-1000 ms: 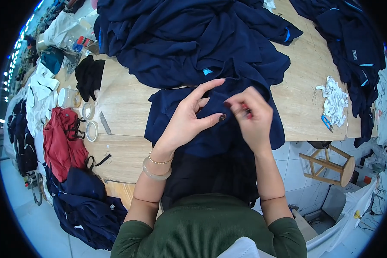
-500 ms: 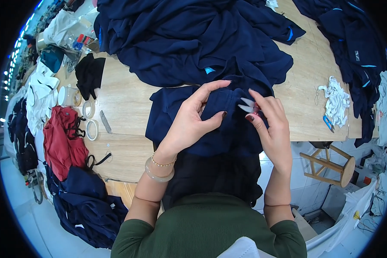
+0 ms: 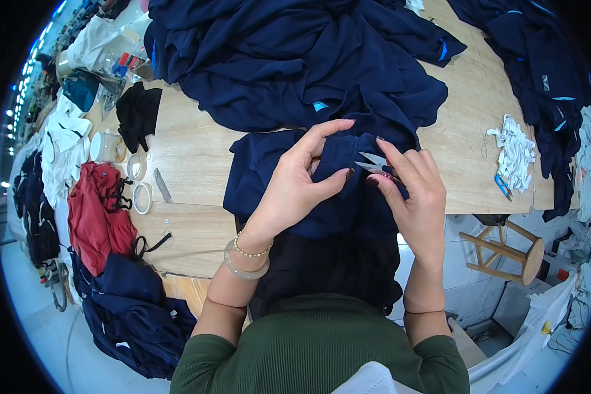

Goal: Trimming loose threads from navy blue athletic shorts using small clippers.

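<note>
Reading left to right, we have a red garment (image 3: 98, 217) at the table (image 3: 197, 230) edge, then a tape roll (image 3: 136, 198). Our left hand (image 3: 289, 187) holds navy cloth (image 3: 335, 156), thumb and forefinger spread in a C across it. This cloth lies just before the navy pile (image 3: 256, 65). Our right hand (image 3: 420, 187) grips snips (image 3: 374, 159), fingers closed around the handle, blades parted and pointing left; whether they touch the cloth, we cannot tell. White scraps (image 3: 513, 154) lie farther right.
</note>
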Demonstrator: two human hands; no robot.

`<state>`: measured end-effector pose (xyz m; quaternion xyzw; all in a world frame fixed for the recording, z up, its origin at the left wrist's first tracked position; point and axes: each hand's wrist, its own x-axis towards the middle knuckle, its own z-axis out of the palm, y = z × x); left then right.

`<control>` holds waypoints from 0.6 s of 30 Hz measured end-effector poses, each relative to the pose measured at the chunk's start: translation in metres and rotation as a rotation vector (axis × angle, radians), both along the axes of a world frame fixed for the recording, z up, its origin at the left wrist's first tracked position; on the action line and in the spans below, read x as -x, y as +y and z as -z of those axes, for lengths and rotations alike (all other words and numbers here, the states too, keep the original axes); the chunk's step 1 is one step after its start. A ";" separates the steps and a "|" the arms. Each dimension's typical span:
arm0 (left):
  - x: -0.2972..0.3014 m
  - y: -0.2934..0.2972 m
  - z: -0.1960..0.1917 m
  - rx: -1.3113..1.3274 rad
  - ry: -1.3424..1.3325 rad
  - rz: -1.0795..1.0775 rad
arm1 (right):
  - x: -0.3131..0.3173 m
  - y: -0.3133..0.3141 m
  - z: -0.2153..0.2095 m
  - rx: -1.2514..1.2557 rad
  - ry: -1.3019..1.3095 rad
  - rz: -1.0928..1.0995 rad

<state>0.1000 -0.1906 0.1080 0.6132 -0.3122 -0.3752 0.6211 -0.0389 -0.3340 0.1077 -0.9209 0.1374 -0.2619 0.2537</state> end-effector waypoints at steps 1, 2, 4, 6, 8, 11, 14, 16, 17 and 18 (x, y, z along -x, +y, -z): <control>0.000 0.000 0.000 -0.001 0.000 -0.001 | 0.000 0.000 0.000 0.006 -0.007 -0.002; 0.000 0.000 0.000 -0.001 -0.008 0.000 | -0.001 0.000 0.000 0.012 -0.014 -0.003; 0.000 0.000 0.000 0.001 -0.015 0.002 | 0.000 0.000 0.000 0.016 -0.005 -0.005; 0.000 -0.001 0.002 0.009 -0.006 0.002 | 0.000 0.000 -0.001 0.020 0.005 -0.005; -0.001 -0.001 0.002 0.007 -0.009 0.002 | -0.001 0.000 -0.002 0.020 0.015 -0.016; 0.001 -0.002 0.003 0.014 0.002 -0.006 | -0.003 -0.001 0.002 -0.031 -0.016 -0.030; 0.001 -0.002 0.001 0.046 0.026 -0.030 | -0.004 -0.001 0.007 -0.334 -0.009 -0.045; -0.001 -0.001 0.003 0.069 0.038 -0.047 | -0.007 0.005 0.016 -0.726 -0.090 -0.032; -0.004 0.002 0.007 0.091 0.009 -0.042 | -0.009 0.008 0.019 -1.119 -0.172 -0.017; -0.005 0.003 0.010 0.112 -0.018 -0.036 | -0.010 0.008 0.021 -1.118 -0.173 -0.017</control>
